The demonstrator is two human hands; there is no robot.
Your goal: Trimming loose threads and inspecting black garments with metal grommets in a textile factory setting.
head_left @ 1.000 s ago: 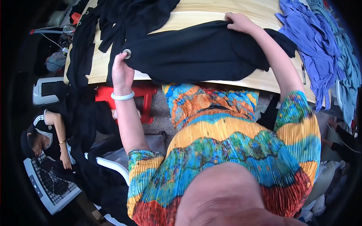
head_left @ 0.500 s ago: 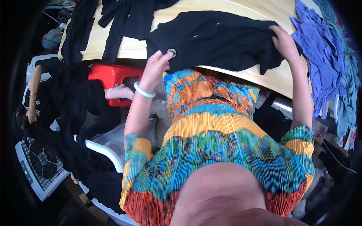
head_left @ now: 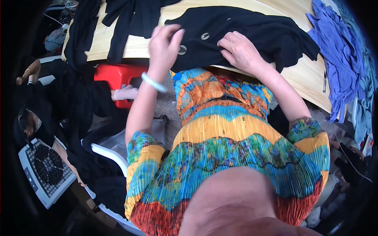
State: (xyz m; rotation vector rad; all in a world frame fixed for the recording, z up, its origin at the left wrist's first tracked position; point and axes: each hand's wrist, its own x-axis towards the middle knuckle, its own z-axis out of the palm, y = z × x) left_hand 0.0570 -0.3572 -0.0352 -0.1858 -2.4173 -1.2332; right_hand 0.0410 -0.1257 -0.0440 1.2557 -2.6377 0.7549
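Head view: since 1 s ago both hands have come in toward the near edge of the pale wooden table (head_left: 299,74) and closer to each other. Back then the right hand was far out on the right side of the cloth and the left was at its left end; the garment has been drawn along w/ them. Judging by that, the smoothing stage looks over and the work is now at the button area.

Left hand (head_left: 163,43) is raised just over the near edge, fingers bent, tips pinching the edge of the black knit garment w/ round metallic buttons (head_left: 252,29); a white bangle (head_left: 153,82) sits on the wrist. One button (head_left: 182,50) lies right at the fingertips, touching or nearly so; a second button (head_left: 204,36) sits btwn the two hands.

Right hand (head_left: 240,51) lies flat, palm down, fingers spread, pressing the cloth, not gripping.

Garment spans the near-centre of the table, its hem hanging over the near edge. Blue pleated fabric (head_left: 334,47) is piled at the right end, more black cloth (head_left: 130,19) at the left end.
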